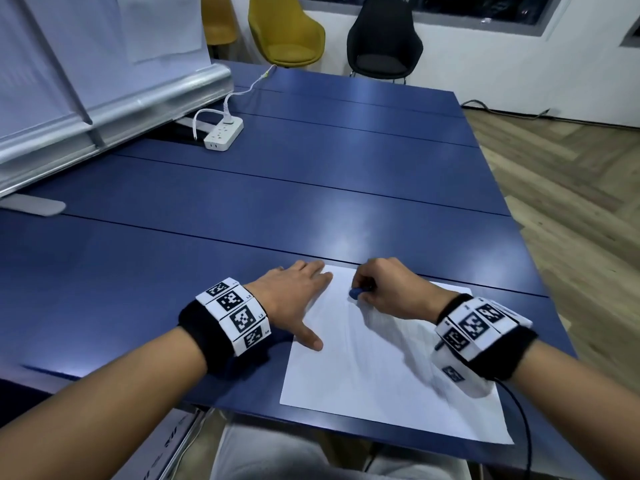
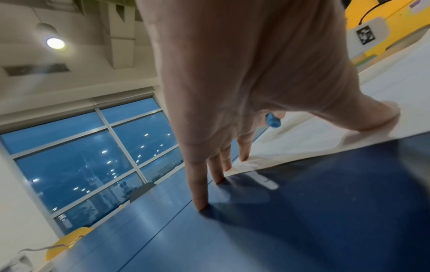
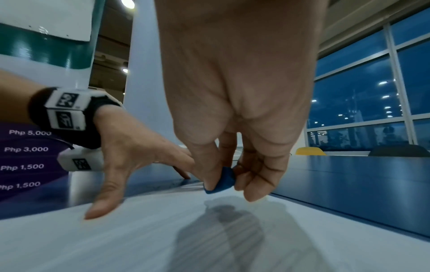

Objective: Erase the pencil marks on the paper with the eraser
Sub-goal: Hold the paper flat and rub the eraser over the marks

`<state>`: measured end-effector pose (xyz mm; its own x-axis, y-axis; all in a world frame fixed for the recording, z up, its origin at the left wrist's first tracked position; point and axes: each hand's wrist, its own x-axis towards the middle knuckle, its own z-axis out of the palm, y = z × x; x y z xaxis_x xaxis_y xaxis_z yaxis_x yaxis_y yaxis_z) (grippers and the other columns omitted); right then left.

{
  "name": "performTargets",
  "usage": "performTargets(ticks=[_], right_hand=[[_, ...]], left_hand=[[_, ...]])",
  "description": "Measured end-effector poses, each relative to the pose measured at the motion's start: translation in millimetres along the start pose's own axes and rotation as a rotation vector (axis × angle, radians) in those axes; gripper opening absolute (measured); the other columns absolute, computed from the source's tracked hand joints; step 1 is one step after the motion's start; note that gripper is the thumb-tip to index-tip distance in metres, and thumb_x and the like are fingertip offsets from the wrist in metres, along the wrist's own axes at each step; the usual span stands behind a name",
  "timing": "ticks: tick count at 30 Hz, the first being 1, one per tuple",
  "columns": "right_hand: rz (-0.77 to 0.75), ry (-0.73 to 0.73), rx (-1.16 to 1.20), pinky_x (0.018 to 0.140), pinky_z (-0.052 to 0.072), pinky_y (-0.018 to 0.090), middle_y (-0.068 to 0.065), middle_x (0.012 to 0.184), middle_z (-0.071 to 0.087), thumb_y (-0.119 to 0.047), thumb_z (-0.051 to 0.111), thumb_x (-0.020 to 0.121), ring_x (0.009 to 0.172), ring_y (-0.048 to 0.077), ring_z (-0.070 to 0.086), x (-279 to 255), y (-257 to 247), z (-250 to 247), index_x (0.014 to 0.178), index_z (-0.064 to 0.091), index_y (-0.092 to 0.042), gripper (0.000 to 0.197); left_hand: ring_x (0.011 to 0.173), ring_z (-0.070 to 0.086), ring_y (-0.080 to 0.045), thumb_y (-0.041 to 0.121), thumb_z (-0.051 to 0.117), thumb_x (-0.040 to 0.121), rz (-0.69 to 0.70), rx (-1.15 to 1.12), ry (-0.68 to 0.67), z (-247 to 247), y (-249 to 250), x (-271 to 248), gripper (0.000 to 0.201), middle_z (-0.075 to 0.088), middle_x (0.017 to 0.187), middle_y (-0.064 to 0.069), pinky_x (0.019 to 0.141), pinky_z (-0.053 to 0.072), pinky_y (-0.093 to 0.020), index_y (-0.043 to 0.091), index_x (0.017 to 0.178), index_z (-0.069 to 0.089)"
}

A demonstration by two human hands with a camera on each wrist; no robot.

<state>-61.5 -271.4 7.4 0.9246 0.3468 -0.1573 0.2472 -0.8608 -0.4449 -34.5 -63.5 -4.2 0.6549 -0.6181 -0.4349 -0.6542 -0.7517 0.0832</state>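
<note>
A white sheet of paper (image 1: 381, 368) lies on the blue table (image 1: 311, 188) near its front edge. My right hand (image 1: 384, 292) pinches a small blue eraser (image 1: 355, 293) between thumb and fingers and holds its tip against the paper near the sheet's far edge; the right wrist view shows the eraser (image 3: 222, 182) low over the sheet. My left hand (image 1: 298, 299) lies flat with fingers spread on the paper's left edge, its thumb (image 2: 381, 116) pressing on the sheet (image 2: 325, 136). Pencil marks are too faint to make out.
A white power strip (image 1: 223, 133) with a cable sits at the far left of the table beside a rolled banner stand (image 1: 114, 109). Yellow and black chairs (image 1: 384, 39) stand beyond the far edge. Wood floor lies to the right.
</note>
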Motion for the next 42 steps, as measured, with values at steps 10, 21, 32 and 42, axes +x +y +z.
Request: performTargets(ticks=[10,21,32,42], right_hand=[[-0.082,-0.175,-0.073,0.074,0.055,0.032,0.002,0.088,0.074,-0.011,0.067,0.082,0.080,0.015,0.065,26,-9,-2,0.088,0.074,-0.008,0.009],[-0.070,-0.218,-0.111,0.071,0.055,0.036,0.001,0.083,0.070,-0.016,0.071,0.081,0.074,0.015,0.062,33,-7,-8,0.084,0.072,-0.010,0.007],[-0.028,-0.156,-0.046,0.062,0.048,0.027,-0.003,0.078,0.070,-0.017,0.074,0.080,0.068,0.011,0.061,32,0,-7,0.075,0.066,-0.013,0.009],[-0.016,-0.088,-0.053,0.055,0.039,0.015,-0.007,0.071,0.062,-0.017,0.072,0.082,0.067,0.012,0.056,31,3,-4,0.074,0.063,-0.014,0.012]], left_hand=[[0.124,0.033,-0.024,0.071,0.077,0.061,-0.001,0.035,-0.005,-1,3,2,0.109,0.026,0.146,0.000,0.093,0.045,-0.050,0.022,0.145,0.026],[0.125,0.034,-0.023,0.067,0.080,0.061,-0.022,0.052,-0.018,-5,9,1,0.105,0.030,0.141,0.000,0.084,0.044,-0.043,0.020,0.140,0.029],[0.132,0.033,-0.024,0.065,0.080,0.064,-0.038,0.097,-0.039,-9,15,1,0.109,0.029,0.147,-0.002,0.092,0.046,-0.045,0.016,0.146,0.027],[0.134,0.033,-0.026,0.063,0.081,0.065,-0.051,0.124,-0.047,-11,18,1,0.110,0.027,0.149,-0.006,0.091,0.047,-0.044,0.017,0.147,0.025]])
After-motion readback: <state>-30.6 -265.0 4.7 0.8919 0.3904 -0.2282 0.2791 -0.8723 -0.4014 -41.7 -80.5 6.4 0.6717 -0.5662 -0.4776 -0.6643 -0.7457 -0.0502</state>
